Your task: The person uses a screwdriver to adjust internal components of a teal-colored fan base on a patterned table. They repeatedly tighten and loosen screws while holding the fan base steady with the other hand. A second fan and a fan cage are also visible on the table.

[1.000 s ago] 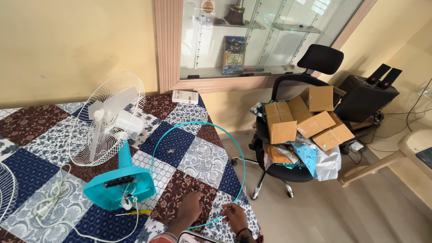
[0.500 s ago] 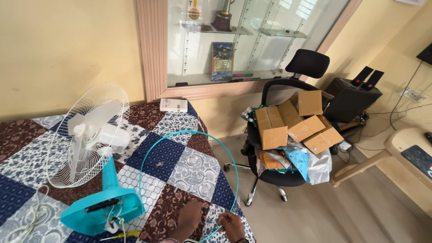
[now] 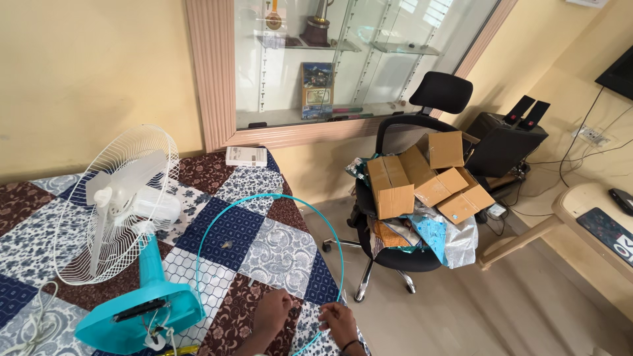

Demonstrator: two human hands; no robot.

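Head view, now: both hands low at 6 o'clock on the quilt-covered counter (image 3: 264, 244). Left hand (image 3: 271, 315) curled over the near arc of the teal ring (image 3: 339, 257), fingers pressed together around it. Right hand (image 3: 337, 321) just beside, fingers pinching the same thin rim. Ring lying flat on the patchwork, looping up toward 12 o'clock. Table fan (image 3: 125, 198) with white grille and teal base at 9 o'clock, wires hanging loose under the base.

Against 0.5 s ago: same grip and ring placement, camera tipped slightly, so no visible progress on the ring. Office chair (image 3: 402, 217) stacked with cardboard boxes (image 3: 428, 181) at 3 o'clock, well apart.
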